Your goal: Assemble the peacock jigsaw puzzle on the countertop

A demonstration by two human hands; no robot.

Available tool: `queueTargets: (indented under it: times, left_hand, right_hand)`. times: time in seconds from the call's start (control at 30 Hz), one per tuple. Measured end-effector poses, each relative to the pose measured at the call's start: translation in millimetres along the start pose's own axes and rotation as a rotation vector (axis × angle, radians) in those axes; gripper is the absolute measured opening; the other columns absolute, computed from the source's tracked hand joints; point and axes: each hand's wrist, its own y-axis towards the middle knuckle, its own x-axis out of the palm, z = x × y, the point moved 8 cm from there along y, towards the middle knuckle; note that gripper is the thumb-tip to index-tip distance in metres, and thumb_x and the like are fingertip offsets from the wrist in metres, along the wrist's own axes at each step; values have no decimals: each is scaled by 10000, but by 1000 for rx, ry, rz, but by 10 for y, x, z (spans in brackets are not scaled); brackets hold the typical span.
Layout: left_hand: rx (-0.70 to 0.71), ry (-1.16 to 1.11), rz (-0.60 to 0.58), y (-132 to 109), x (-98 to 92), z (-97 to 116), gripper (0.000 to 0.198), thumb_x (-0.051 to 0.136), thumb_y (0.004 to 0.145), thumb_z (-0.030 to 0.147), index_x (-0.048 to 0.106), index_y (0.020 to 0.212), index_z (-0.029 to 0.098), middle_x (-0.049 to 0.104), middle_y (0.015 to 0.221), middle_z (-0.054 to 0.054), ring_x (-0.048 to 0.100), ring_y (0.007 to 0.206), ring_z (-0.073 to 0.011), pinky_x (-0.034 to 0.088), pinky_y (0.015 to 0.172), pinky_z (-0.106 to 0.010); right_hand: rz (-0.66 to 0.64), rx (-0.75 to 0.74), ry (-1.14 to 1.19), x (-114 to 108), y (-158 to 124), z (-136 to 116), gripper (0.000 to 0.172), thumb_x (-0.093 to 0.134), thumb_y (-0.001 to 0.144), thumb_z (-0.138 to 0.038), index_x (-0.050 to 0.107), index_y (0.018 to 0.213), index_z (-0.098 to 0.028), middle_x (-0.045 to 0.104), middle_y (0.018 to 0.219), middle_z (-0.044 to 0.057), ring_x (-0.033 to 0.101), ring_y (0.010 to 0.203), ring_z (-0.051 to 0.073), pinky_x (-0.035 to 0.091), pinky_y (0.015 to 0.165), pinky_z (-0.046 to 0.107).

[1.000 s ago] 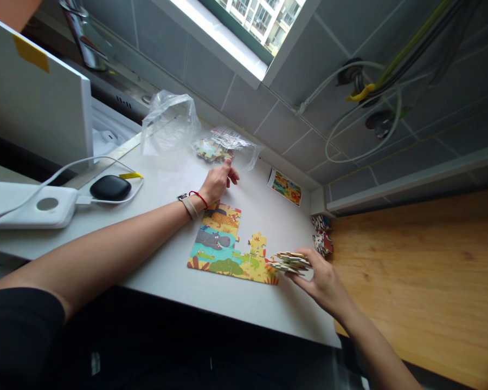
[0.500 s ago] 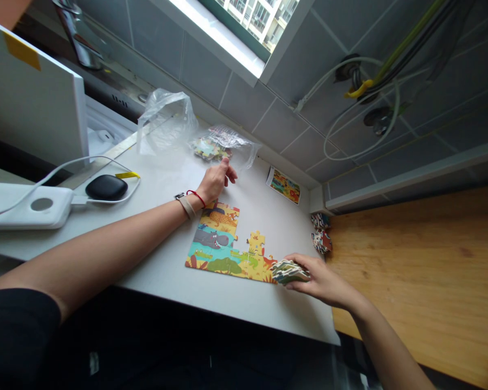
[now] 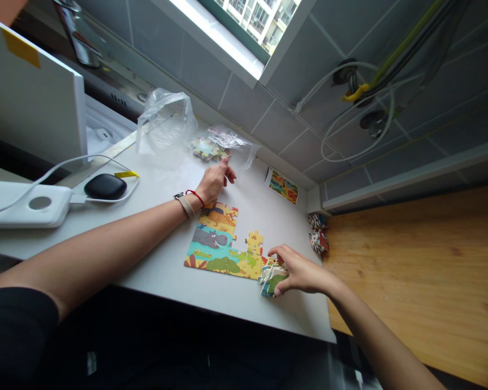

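Note:
A partly joined jigsaw puzzle (image 3: 215,244) with a hippo, a leopard and crocodiles lies flat on the white tabletop (image 3: 146,254). At its lower right corner, my right hand (image 3: 299,271) grips a stack of puzzle pieces (image 3: 270,276) between thumb and fingers, tilted over the puzzle's edge. My left hand (image 3: 215,181) rests above the puzzle, fingers loosely curled and apart, with nothing seen in it. Just beyond it, more puzzle pieces (image 3: 207,149) lie partly beneath a clear plastic bag (image 3: 238,143).
A small picture card (image 3: 282,185) lies by the tiled wall. Two stacks of pieces (image 3: 318,241) sit at the table's right edge, beside a wooden surface (image 3: 410,260). On the left are a black case (image 3: 106,187), a white charger (image 3: 28,206) with its cable, and another clear bag (image 3: 166,122).
My right hand has moved slightly left with the stack and turned it, so a green and blue face shows. My left hand stays where it was.

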Motion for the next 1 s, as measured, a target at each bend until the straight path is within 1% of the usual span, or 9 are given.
queueTargets:
  times: [0.2,0.27,0.37,0.43,0.53,0.6,0.8,0.9,1.0]
  left_hand:
    - [8,-12,3,2,-4,-11,896,193,974,877,694,718,181,709,683,-84,565,550,-139,451,589,-298]
    - [6,-12,4,0,-2,-10,898,182,979,871,693,717,180,712,686,-86,566,552,-142,457,590,-300]
    - [5,-3,4,-2,1,-3,899,176,984,865,693,718,179,716,691,-88,566,555,-143,463,597,-301]
    - [6,-2,3,-2,1,1,899,179,983,868,693,719,179,715,692,-88,565,557,-142,464,599,-300]
    - [2,-11,1,-2,0,-2,901,182,977,874,691,716,177,708,686,-87,563,553,-140,459,591,-298]
    - [2,-14,-1,-2,3,-9,899,186,976,874,691,716,177,705,681,-85,561,549,-139,456,588,-298]
    - [26,47,-6,5,3,7,891,143,997,840,682,728,183,704,691,-87,569,562,-152,458,599,-306]
    - [143,173,-110,-52,85,183,858,146,1022,797,696,773,187,722,745,-84,611,638,-170,476,665,-311]
    - [298,228,-356,-275,326,450,720,326,1023,766,733,833,202,754,836,-74,672,771,-191,494,763,-313]
  right_hand:
    - [52,-37,10,-59,17,-29,746,992,560,-347,559,1159,-244,602,1208,63,611,1118,287,510,908,365]
    - [51,-52,8,-46,8,-41,718,987,565,-352,534,1113,-251,621,1140,36,620,1034,258,501,831,327]
    - [26,-50,41,1,-11,-29,790,980,582,-352,500,1202,-262,636,1020,-10,610,889,213,467,728,281]
    - [24,-63,53,21,-26,-23,790,981,582,-336,519,1218,-260,636,991,-20,598,866,204,456,726,272]
    - [30,-80,27,44,-52,1,586,981,581,-338,590,1005,-234,627,940,-20,578,860,203,427,726,268]
    - [14,-67,60,71,-73,46,523,970,593,-342,589,933,-228,624,887,-32,564,824,192,404,692,260]
    - [41,-87,257,2,-154,181,494,944,619,-349,602,952,-220,632,824,-46,573,764,173,421,654,255]
    - [118,-121,373,-158,-168,211,505,939,663,-393,609,1002,-216,677,872,-22,630,813,193,475,706,281]
    - [231,-156,447,-350,-140,179,545,948,665,-431,620,1038,-208,716,962,15,674,890,221,522,784,326]
